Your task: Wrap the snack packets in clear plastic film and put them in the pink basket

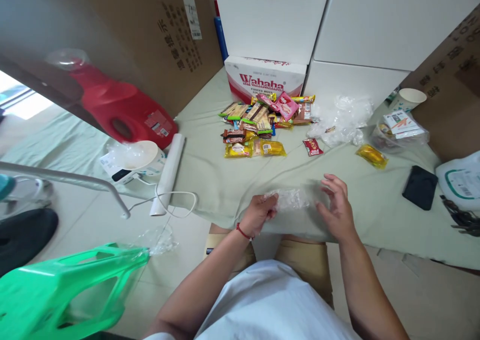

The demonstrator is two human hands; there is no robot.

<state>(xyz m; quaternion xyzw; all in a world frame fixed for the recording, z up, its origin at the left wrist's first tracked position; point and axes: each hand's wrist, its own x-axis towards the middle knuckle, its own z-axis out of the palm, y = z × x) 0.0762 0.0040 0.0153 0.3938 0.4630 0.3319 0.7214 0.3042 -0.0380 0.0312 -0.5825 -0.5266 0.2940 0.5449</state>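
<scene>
My left hand (259, 214) is closed on one end of a clear plastic bag (292, 200), which stretches to the right just above the cloth-covered table (210, 180). To the right of the bag's free end, my right hand (336, 207) is raised with its fingers apart, holding nothing. Beyond my hands lies a pile of wrapped snacks (257, 115) in yellow, brown and pink packets. A small red packet (312, 147) lies apart from the pile, and a yellow-wrapped snack (372, 156) lies farther right. Behind that is a heap of crumpled clear plastic bags (343, 120).
A Wahaba carton (266, 77) stands behind the snacks. At left are a red jug (123, 107), a paper cup (148, 157), a white roll (168, 175) and a cable. At right are a plastic tub (399, 135) and a black wallet-like item (420, 187). A green stool (75, 285) is on the floor.
</scene>
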